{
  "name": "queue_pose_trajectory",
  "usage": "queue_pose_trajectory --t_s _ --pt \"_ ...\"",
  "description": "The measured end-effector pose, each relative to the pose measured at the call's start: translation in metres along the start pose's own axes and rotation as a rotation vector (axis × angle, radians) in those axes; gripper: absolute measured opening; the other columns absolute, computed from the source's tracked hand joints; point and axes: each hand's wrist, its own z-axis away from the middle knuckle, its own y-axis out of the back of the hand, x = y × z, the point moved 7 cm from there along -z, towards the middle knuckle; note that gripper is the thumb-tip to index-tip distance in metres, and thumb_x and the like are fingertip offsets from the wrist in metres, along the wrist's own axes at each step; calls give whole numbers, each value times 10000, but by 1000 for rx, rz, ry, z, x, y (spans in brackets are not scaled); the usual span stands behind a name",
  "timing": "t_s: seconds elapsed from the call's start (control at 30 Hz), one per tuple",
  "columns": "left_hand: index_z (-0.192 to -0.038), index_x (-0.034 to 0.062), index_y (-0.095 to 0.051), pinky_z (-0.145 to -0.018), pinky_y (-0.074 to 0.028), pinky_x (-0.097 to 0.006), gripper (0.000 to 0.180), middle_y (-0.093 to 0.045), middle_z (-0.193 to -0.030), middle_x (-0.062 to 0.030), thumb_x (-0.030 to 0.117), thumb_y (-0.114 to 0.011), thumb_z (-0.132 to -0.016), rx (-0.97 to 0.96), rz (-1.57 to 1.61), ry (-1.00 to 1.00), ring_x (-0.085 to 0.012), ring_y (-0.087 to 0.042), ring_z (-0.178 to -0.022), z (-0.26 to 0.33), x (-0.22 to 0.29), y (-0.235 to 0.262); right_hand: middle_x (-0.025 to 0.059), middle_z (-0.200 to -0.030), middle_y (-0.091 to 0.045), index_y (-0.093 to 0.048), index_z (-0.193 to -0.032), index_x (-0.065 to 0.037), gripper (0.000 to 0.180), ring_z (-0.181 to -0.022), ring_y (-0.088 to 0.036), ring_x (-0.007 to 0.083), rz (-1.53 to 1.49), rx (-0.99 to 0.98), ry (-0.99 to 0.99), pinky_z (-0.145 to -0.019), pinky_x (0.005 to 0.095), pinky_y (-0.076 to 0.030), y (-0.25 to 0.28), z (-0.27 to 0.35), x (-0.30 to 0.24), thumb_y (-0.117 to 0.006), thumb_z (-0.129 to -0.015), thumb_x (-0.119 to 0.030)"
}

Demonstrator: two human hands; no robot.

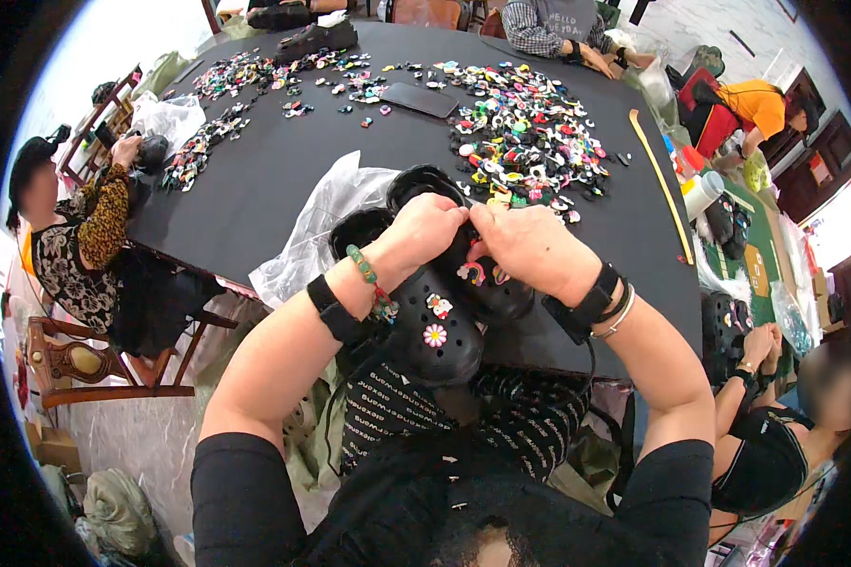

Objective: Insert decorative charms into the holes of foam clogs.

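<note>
Left hand (424,230): curled over the upper edge of a black clog (437,333); the fingers were closed on it, their tips hidden behind the knuckles.
Right hand (529,248): set just beside the left, knuckles touching; the fingers were bent shut over the same clog near its strap, and what was pinched under them could not be told.
Clog: held at the near edge of the desk (274,180), toe toward the person, partly over the lap; small charms were seen on its top, among them a pink flower (435,335) and a rainbow (471,273).
Second clog (424,181): black, lying behind the hands on a clear plastic bag (321,222).
Wrists: a green bead bracelet (366,270) and a black band (334,308) were worn on the left; a black band (586,304) and thin bangles on the right.
Charms pile (525,132): many coloured pieces were spread on the desk beyond the hands, well apart from the clog.
Tablet (419,99): dark, flat, laid farther back.
Others: a person in a patterned top (85,236) was seated at the left; another hand (761,342) was seen low at the right.
</note>
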Motion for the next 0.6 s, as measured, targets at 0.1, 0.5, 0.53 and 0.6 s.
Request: queue_pose_trajectory --t_s 0.1,0.5,0.53,0.6 --pt "-890 -48 -695 -691 -460 -285 269 -662 -781 -23 179 -560 -940 19 -29 -44 -92 -564 -742 -3 0 2 76 -738 -599 -550 -933 -19 115 -684 -660 234 156 -66 5 -557 344 -518 -2 0 -13 -551 -874 -119" --pt "-863 -47 -696 -665 -449 -297 288 -646 -735 -30 206 -578 -937 58 -68 -35 -90 -545 -712 1 7 -1 54 -671 -590 -571 -822 -81 42 -647 -648 240 25 -91 180 -568 346 -515 -5 -1 -7 -591 -808 -116" --pt "-864 -53 -693 -662 -451 -302 294 -645 -728 -39 208 -578 -935 74 -90 -30 -96 -546 -708 4 6 1 54 -671 -590 -571 -822 -81 42 -647 -648 240 20 -91 185 -568 346 -515 -5 -2 -7 -591 -808 -116" --pt "-873 -60 -691 -665 -453 -305 303 -647 -730 -47 215 -577 -934 67 -141 -40 -102 -549 -709 3 6 4 73 -714 -640 -588 -807 -78 62 -686 -677 238 8 -74 199 -595 356 -531 -5 -3 -9 -581 -824 -137"
